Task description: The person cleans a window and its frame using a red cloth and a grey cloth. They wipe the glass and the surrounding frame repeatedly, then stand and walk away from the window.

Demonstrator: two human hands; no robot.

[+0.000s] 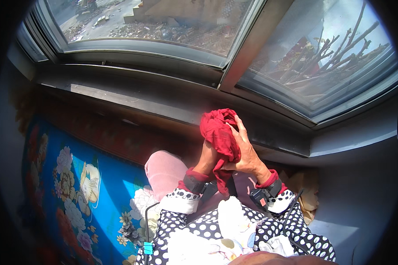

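A bunched red cloth [220, 132] is held up between both hands, in front of the window sill, with a loose end hanging down between the wrists. My left hand [208, 155] is mostly covered by the cloth; only its back near the wrist shows, and its fingers are hidden. My right hand [243, 145] grips the cloth from the right side, its fingers spread along the fabric. Both wrists carry dark straps with small devices over red cuffs. White cloth with a printed pattern [232, 218] lies over the polka-dot garment on the lap.
A metal-framed sliding window [142, 48] and its dark sill [159, 99] run across the front. Blue floral bedding [112, 172] spreads at left. Black cables [147, 215] run beside both arms. Crumpled tan material [308, 188] lies at right by the wall.
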